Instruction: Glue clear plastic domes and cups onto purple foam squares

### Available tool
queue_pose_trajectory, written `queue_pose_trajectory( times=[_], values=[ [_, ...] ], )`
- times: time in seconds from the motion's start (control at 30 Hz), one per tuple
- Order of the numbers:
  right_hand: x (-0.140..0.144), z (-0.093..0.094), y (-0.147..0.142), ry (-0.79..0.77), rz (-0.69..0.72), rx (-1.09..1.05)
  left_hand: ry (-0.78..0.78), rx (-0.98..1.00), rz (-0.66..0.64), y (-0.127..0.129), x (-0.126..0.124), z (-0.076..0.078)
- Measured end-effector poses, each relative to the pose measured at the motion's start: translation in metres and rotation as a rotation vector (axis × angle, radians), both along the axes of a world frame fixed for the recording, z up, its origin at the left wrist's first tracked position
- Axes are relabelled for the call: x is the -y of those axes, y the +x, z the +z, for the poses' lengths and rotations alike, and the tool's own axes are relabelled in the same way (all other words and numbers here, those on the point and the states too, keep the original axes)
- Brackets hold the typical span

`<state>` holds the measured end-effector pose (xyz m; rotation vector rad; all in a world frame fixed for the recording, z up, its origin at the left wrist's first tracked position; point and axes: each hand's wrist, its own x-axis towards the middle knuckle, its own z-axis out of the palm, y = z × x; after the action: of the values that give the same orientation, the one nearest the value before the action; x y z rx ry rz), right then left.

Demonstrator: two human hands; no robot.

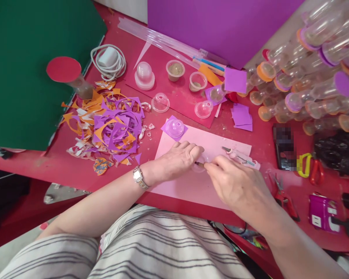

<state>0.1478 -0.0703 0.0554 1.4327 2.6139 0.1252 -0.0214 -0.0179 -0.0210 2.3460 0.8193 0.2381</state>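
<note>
The step in hand appears to be close work on a clear, round plastic piece point(196, 169), which lies under the hands on a pale pink rectangular sheet point(183, 190). The right hand point(235, 182) pinches a slim, dark-tipped tool between its fingers, the tip right at the piece. The left hand point(177, 159) rests beside it with fingers bent and close together; whether they grip the piece or only steady it, I cannot tell. Just beyond the left hand, a clear plastic dome point(175, 127) sits on a purple square card point(165, 128), and a pink-handled tool with a dark point point(241, 157) lies near the right hand. All this is on the red tabletop point(261, 149). The next move seems to call for a steady piece and fine control of the tip
</note>
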Motion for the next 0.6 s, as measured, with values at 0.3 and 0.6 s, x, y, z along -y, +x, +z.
queue_pose_trajectory(
  times=[0.3, 0.6],
  values=[
    [-0.001, -0.0026, -0.0021, -0.066, -0.101, 0.061, -0.034, -0.018, 0.004, -0.0005, 0.0003, 0.0017],
    [0.0001, 0.001, -0.0033, -0.036, -0.011, 0.017, -0.013, -0.017, -0.005, -0.0006, 0.0002, -0.0016]
  ],
)
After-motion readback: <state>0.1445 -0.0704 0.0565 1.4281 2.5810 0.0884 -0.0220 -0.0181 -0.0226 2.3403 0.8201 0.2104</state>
